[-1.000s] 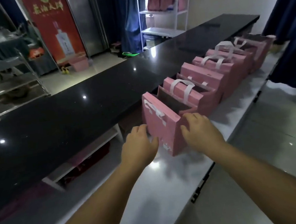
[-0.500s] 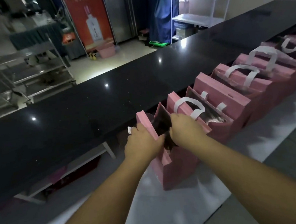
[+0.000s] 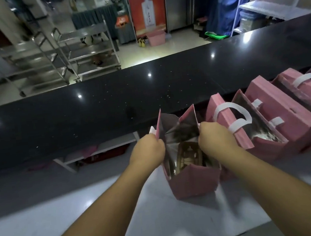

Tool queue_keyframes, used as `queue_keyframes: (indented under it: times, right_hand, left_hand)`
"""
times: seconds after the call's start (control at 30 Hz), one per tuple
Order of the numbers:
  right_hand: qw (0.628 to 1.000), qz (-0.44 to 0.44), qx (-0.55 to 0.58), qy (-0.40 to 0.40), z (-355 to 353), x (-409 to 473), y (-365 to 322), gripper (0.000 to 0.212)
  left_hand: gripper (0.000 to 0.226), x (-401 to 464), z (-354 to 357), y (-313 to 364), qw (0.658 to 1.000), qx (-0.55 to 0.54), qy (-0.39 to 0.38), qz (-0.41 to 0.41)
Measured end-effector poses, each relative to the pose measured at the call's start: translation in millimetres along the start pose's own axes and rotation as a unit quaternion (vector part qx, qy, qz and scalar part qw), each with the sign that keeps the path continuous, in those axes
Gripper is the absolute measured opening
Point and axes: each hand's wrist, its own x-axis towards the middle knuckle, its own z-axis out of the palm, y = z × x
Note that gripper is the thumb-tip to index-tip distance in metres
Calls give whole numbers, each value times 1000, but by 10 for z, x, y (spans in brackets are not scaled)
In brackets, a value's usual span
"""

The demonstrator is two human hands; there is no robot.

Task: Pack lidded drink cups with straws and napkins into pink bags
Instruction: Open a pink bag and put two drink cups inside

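Both hands hold one pink bag open on a white counter, seen from the head camera. Left hand pinches the bag's left rim; right hand grips the right rim. Its silver-lined inside shows. More pink bags stand in a row just to its right, beside a black countertop.
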Motion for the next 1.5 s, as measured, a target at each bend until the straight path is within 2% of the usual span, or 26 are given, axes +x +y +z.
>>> queue_keyframes:
  times: [0.07, 0.17, 0.33, 0.53, 0.7, 0.87, 1.13, 1.33, 1.5]
  right_hand:
    - [1000, -19, 18, -2, -1, -113, -164, 18]
    - [997, -61, 34, -15, -3, -331, -519, 26]
    - [987, -154, 27, -49, 155, -892, -1475, 12]
    - [959, -273, 1, -79, 589, -1985, -2798, 14]
    - [926, -367, -19, -83, 936, -3013, -3639, 12]
    - [886, -450, -15, -109, 1207, -3964, -4337, 18]
    - [809, -572, -33, -135, 1622, -5195, -5359, 14]
    - [728, -663, -31, -171, 1933, -5972, -6238, 8]
    - [661, -714, -38, -227, 2180, -6536, -6991, 16]
  left_hand:
    - [23, -176, -133, -230, 999, -29, 14, -23]
    - [26, -516, -356, -679, 995, -67, 52, -57]
    - [29, -1276, -736, -1646, 979, -106, 117, -130]
    - [35, -2582, -1103, -2832, 944, -143, 204, -215]
    - [36, -3704, -1301, -3678, 911, -157, 265, -275]
    - [40, -4668, -1395, -4348, 863, -168, 317, -355]
    - [36, -5899, -1530, -5107, 787, -187, 373, -455]
    - [35, -6558, -1723, -5695, 725, -171, 395, -538]
    - [35, -6986, -1967, -6183, 670, -170, 412, -594]
